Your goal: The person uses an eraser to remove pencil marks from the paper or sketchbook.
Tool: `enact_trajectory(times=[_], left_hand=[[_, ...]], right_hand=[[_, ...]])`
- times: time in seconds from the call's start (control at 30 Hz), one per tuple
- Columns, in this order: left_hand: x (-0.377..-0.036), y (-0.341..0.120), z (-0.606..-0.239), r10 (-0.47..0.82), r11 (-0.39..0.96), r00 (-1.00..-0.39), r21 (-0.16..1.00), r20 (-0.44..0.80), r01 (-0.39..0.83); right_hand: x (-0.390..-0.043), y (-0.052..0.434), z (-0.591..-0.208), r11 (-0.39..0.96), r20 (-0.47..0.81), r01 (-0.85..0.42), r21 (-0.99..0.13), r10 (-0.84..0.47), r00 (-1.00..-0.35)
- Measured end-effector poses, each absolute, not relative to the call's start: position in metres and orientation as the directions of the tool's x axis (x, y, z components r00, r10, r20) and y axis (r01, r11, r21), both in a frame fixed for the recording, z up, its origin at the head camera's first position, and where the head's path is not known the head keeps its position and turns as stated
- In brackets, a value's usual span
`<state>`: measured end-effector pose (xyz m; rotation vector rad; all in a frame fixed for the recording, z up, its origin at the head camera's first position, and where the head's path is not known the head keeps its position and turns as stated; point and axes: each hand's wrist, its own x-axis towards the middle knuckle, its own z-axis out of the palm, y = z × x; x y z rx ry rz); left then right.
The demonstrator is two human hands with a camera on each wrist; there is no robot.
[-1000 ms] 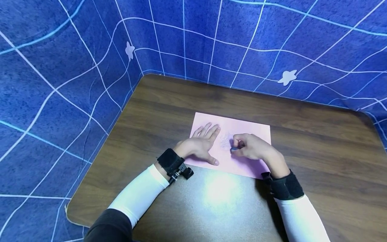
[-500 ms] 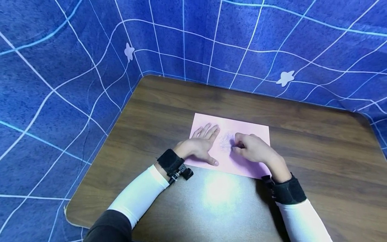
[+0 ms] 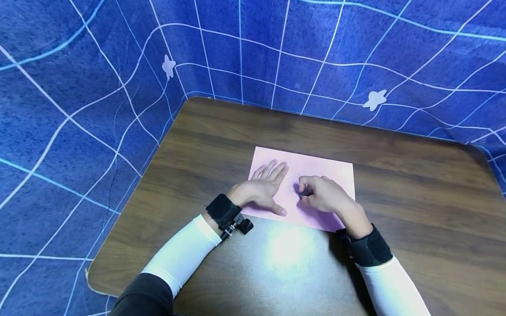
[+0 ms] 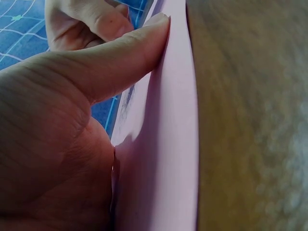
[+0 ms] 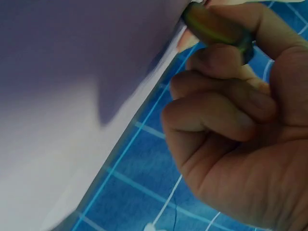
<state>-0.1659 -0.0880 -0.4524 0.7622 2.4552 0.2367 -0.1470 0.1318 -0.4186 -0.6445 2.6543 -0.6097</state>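
A short, dark, stubby drawing stick [image 5: 216,30] is pinched in the grip of the right hand [image 3: 322,194], between the thumb and the curled fingers [image 5: 219,103], and its tip is pressed to the pink sheet of paper [image 3: 324,169]. What kind of stick it is, crayon or chalk or other, cannot be made out, since only a blurred olive-dark barrel is shown in the right wrist view and a small dark spot in the head view. The left hand [image 3: 264,189] is laid flat on the left part of the same sheet, fingers straight and spread, the thumb [image 4: 120,57] pressed along the paper, so that the sheet is held down on the brown wooden surface [image 3: 221,131]. Between the two hands a faint patch of bluish scribbled strokes [image 3: 295,184] is seen on the paper; it is judged that the marking is under way, with only a small middle area covered and most of the pink sheet left bare. Much of the scribble is hidden under the right hand, and its outline cannot be read. The near right corner of the sheet is covered by the right wrist and its black wrist strap [image 3: 369,250]. Behind the surface a blue cloth backdrop [image 3: 99,87] with pale grid lines is hung on two sides.
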Motion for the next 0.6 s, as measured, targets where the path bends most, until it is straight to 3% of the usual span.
enact_trajectory(times=[0.33,0.6], left_hand=[[-0.166,-0.088,-0.447,0.559,0.829,-0.679,0.334,-0.475,0.449],[-0.164,-0.089,-0.445,0.569,0.822,-0.677,0.336,-0.466,0.460]], right_hand=[[-0.150,0.157,-0.407,0.836,-0.265,-0.354,-0.419,-0.486,-0.833],[-0.141,0.133,-0.406,0.761,-0.126,-0.426,-0.490,-0.545,-0.829]])
